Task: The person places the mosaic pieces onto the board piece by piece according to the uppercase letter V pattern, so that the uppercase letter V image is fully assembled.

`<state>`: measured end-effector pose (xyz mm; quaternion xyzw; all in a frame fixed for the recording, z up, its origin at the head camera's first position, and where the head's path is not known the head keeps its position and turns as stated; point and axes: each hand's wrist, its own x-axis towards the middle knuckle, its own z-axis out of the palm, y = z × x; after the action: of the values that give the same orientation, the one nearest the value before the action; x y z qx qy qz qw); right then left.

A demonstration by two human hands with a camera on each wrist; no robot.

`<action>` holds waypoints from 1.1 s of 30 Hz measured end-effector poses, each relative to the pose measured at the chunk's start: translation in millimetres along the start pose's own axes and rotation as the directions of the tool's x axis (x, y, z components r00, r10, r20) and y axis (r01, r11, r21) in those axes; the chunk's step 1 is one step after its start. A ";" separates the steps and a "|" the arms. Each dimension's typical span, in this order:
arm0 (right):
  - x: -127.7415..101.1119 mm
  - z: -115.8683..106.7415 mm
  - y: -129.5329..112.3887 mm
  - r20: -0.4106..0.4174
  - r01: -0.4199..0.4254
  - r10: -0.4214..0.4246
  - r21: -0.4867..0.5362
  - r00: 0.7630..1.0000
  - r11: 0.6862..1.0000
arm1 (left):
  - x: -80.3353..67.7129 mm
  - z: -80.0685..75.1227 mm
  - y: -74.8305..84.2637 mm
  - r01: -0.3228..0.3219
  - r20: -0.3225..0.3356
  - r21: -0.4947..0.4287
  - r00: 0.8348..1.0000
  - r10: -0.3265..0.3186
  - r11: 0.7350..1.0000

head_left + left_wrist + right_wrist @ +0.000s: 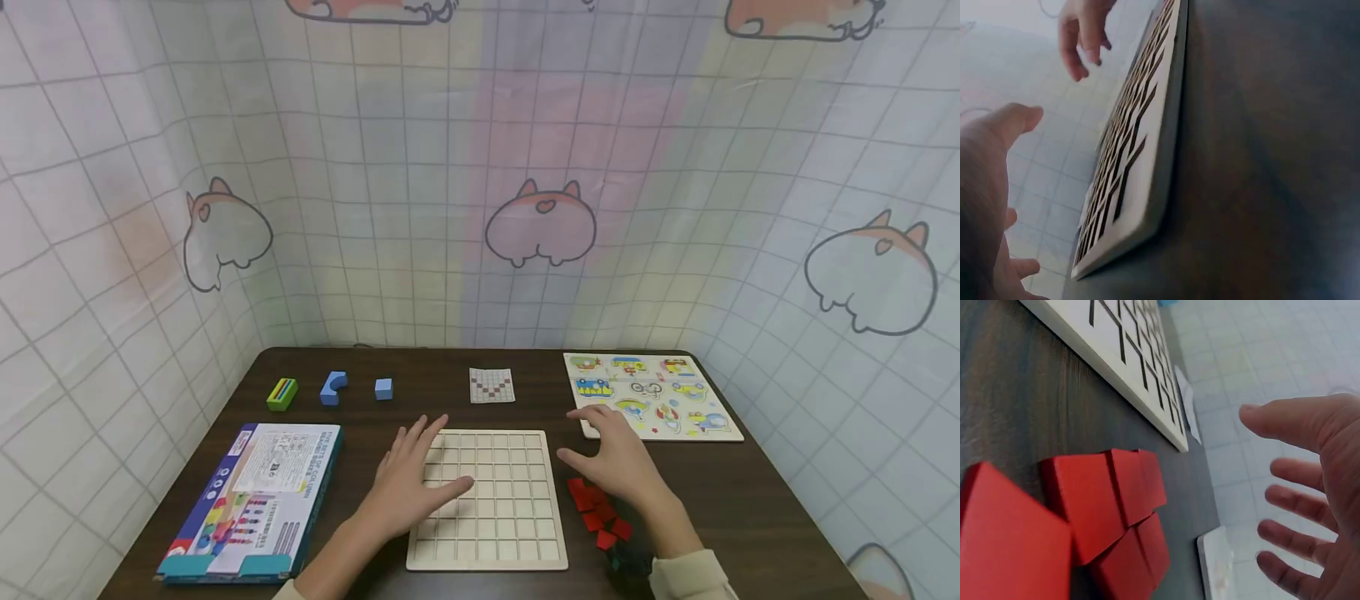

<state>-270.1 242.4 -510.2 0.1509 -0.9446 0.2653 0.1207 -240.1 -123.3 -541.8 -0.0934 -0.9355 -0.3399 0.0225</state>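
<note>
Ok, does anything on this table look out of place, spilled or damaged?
Nothing stands out: no visible spill or damage. The red blocks lie at mixed angles right of the grid board, but that looks like loose pieces, not a mishap.

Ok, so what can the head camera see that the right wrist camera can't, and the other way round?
Only the head view shows the left hand, over the grid board, and the green striped block at the back left of the table.

Only the right wrist view shows the right hand with all four fingers spread apart below the thumb.

Both show the right hand, part or all of the grid board, and red blocks beside it.
</note>
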 end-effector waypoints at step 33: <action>-31.9 7.2 20.3 0.225 -0.036 0.001 0.149 0.974 0.988 | -51.9 -10.3 -32.8 -0.100 0.230 0.098 0.970 0.075 0.990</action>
<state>-248.7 262.1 -535.4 0.1800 -0.9305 0.3191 -0.0011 -195.7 -162.7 -560.1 -0.1714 -0.9440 -0.2744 -0.0640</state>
